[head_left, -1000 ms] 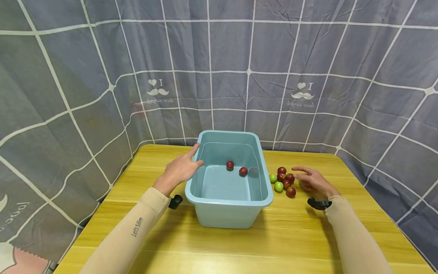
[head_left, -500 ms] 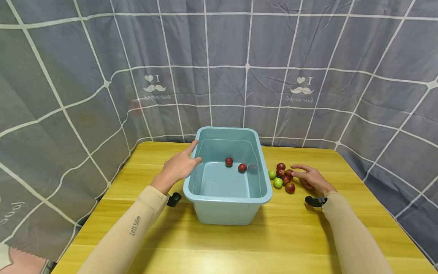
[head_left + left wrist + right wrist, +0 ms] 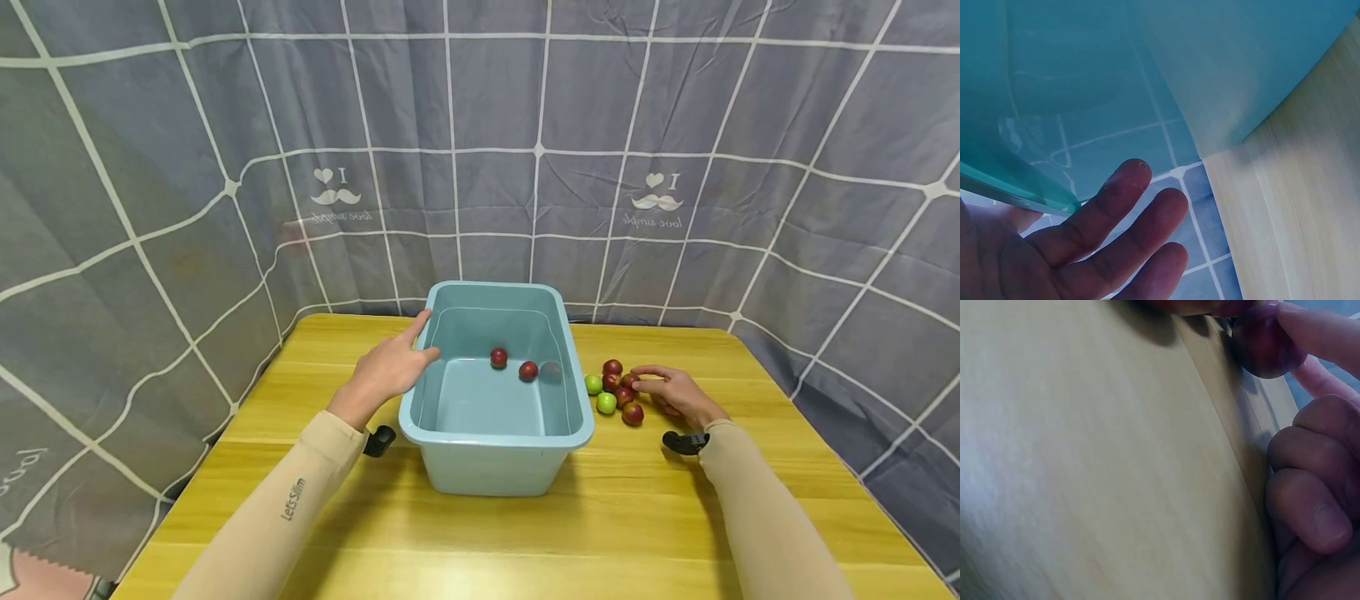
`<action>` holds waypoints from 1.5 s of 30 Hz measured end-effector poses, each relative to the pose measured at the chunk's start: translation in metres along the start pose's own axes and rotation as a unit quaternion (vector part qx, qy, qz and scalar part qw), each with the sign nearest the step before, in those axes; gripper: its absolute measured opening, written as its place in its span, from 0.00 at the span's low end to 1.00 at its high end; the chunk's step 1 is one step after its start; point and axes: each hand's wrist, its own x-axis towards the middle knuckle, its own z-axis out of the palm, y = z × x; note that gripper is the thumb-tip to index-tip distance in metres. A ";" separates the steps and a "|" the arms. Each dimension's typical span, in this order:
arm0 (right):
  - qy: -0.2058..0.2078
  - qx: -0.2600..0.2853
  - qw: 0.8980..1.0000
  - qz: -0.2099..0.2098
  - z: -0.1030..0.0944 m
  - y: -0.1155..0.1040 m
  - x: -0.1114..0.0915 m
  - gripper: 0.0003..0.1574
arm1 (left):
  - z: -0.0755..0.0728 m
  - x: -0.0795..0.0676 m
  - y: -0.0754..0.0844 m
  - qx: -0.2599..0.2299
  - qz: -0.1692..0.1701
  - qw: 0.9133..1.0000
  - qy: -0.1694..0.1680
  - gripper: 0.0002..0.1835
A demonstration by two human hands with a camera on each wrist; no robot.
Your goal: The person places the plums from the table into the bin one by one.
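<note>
In the head view, the right hand [image 3: 678, 394] sits right of centre in the frame, thumb and index finger reaching leftward to a red plum [image 3: 629, 381] on the right edge of a small pile; the right wrist view has the plum at the upper right of its frame with both digits at its skin, so the hand appears to pinch it, while the other fingers curl in below. The plum lies directly left of the hand, right at the fingertips — no gap shows between them; it is round, with no long axis to match, and the right hand is by far the nearer of the 2.

Around it crowd 4 neighbouring plums [image 3: 633, 414], with 2 green fruits [image 3: 606, 403] on the pile's left side; further left, mid-frame, stands the blue plastic tub [image 3: 495, 439], its long axis running from lower to upper frame; 2 loose plums [image 3: 528, 371] lie inside it, and the dim disc on its right wall looks like a reflection.

The left hand [image 3: 386, 371] rests at the tub's left rim, thumb toward the inside; in the left wrist view its fingers stretch loosely beside the outer wall, unclenched — the tub stands between it and the pile.
</note>
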 end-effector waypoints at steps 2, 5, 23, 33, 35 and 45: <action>0.003 -0.003 1.000 0.003 0.001 0.000 0.001 0.39 | 0.000 0.000 -0.001 0.000 0.000 1.000 0.001 0.42; 0.006 -0.008 1.000 0.009 0.002 -0.001 0.001 0.38 | -0.001 0.000 -0.002 0.001 0.001 1.000 0.003 0.42; 0.007 -0.018 1.000 0.014 0.001 -0.001 -0.002 0.38 | -0.002 -0.002 0.000 0.002 0.000 1.000 0.000 0.42; 0.003 0.000 1.000 0.013 0.000 0.004 -0.005 0.39 | 0.001 -0.002 0.000 0.003 0.002 1.000 0.003 0.41; 0.001 0.007 1.000 0.009 -0.001 0.003 -0.005 0.38 | 0.001 -0.001 -0.001 0.003 0.003 1.000 0.004 0.41; -0.018 0.028 0.999 -0.004 -0.004 0.001 -0.006 0.36 | 0.001 -0.002 -0.001 0.007 0.006 1.000 0.009 0.41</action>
